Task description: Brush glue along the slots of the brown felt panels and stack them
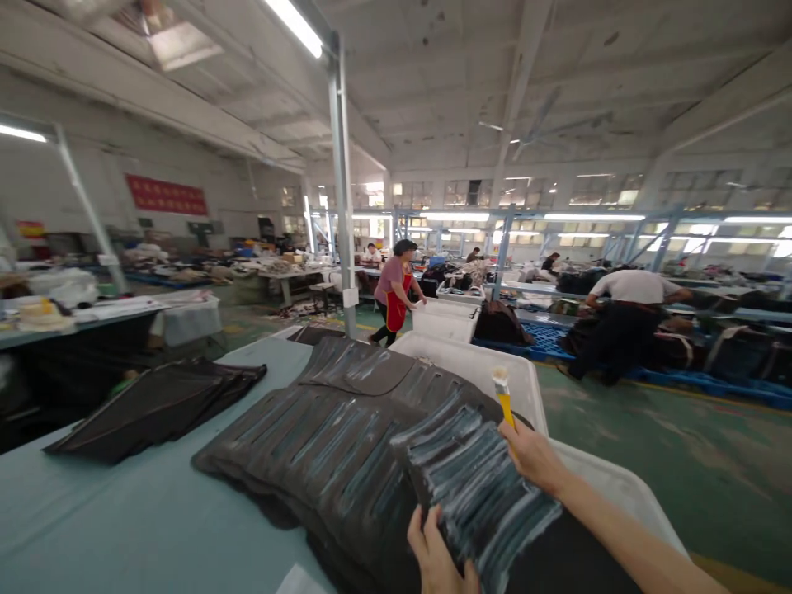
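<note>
Wet whitish streaks cover a dark panel [476, 470] at the lower right of the stack. My right hand [529, 452] is closed around the yellow handle of a brush [504, 400], its pale bristles pointing up above the panel's right edge. At the panel's lower left edge, my left hand [436, 553] rests with its fingers bent and a little apart, touching the edge; its thumb is partly over the dark material. Beneath and to the left, a stack of dark pieces [309, 445] with streaks lies on the light blue table [124, 528].
More dark pieces [161, 404] lie at the table's left. White bins [525, 379] stand beyond the table's right edge. A person in a red apron [397, 293] holds a white cart [445, 320]. Another person [628, 318] bends over at the right. A metal post [343, 190] rises behind the table.
</note>
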### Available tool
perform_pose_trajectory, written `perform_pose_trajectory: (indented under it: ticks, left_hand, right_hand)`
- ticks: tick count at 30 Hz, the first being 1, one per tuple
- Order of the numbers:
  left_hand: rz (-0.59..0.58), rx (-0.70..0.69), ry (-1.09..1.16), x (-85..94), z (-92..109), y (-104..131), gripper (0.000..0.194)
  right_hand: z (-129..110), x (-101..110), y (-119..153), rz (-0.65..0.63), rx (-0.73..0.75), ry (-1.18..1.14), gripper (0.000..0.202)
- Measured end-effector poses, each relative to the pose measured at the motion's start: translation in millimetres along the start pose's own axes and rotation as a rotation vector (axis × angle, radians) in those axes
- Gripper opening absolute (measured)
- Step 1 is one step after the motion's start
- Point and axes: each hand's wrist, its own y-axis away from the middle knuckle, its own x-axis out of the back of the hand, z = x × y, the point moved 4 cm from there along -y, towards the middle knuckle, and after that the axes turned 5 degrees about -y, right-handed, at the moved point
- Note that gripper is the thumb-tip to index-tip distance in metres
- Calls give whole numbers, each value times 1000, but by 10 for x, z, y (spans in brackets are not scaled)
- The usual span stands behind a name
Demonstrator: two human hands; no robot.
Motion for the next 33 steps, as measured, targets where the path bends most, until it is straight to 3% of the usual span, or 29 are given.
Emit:
perform_pose_trajectory:
  ticks: [4, 8, 11, 15, 20, 26, 29, 33]
  left_hand:
    - [58, 69, 28, -545, 229, -1085, 57]
    - [138, 95, 27, -924, 253, -2116, 50]
    - [192, 128, 8, -1135, 183, -2736, 48]
    - [229, 220, 0, -1352, 59, -3298, 50]
    - [132, 329, -65, -1566, -123, -3637, 52]
    - [53, 350, -146, -1633, -330, -3728, 43]
    - [27, 341, -190, -1570, -263, -3666, 41]
    - [108, 303, -339, -1346, 33, -3398, 33]
  right_hand:
    - [437, -381, -1300, -6, 80, 36, 31]
    - [577, -735, -2433, 15, 169, 65, 29]
    - [562, -960, -3102, 18, 214, 78, 32]
    - [498, -1235, -3710, 24, 252, 58, 32]
    - [464, -1626, -3993, 31, 246, 10, 31]
    - [632, -2011, -3866, 56, 132, -96, 26]
    - [696, -2082, -3659, 65, 176, -67, 25]
    - [695, -2018, -3293, 63, 278, -21, 28]
